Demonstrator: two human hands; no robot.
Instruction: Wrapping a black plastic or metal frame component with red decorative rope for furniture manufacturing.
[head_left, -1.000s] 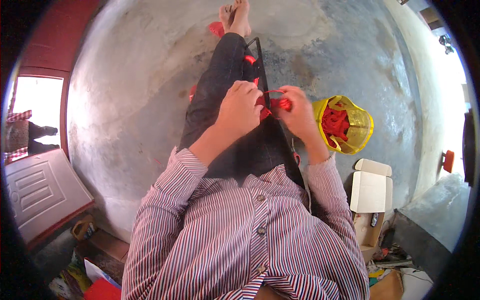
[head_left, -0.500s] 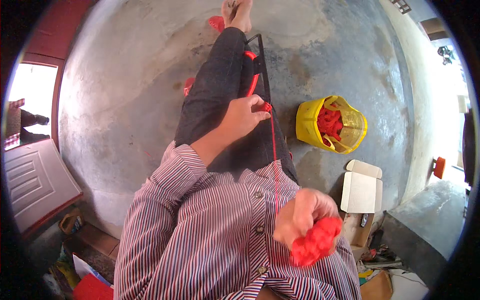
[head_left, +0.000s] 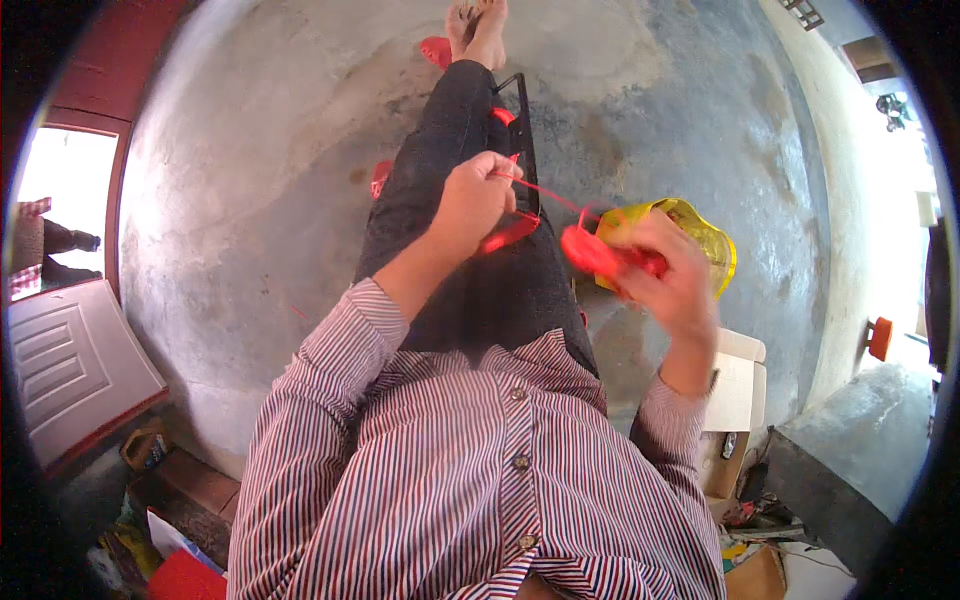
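My right hand point(head_left: 672, 275) is closed around a bundle of red cord point(head_left: 592, 250), blurred by motion, in front of the yellow bucket point(head_left: 728, 262). A thin red strand point(head_left: 548, 190) runs from that bundle leftward to my left hand point(head_left: 475, 205), whose fingers pinch it above my thighs. Along my right leg lies a black metal frame point(head_left: 529, 135). A curved red piece point(head_left: 512, 234) shows below my left fingers, and another red part point(head_left: 503, 116) sits farther up by the frame. My left hand hides what lies between them.
An open cardboard box point(head_left: 740, 385) lies on the floor to the right, beside a concrete ledge point(head_left: 850, 450). Red slippers point(head_left: 436, 50) rest near my feet. A white panelled board point(head_left: 85, 375) leans at the left. An orange object point(head_left: 880, 338) stands near the right wall.
My right hand has swung up and forward from beside my belly with the red bundle, so the strand now runs sideways. My left hand has lifted slightly. The red curved piece and frame have shifted.
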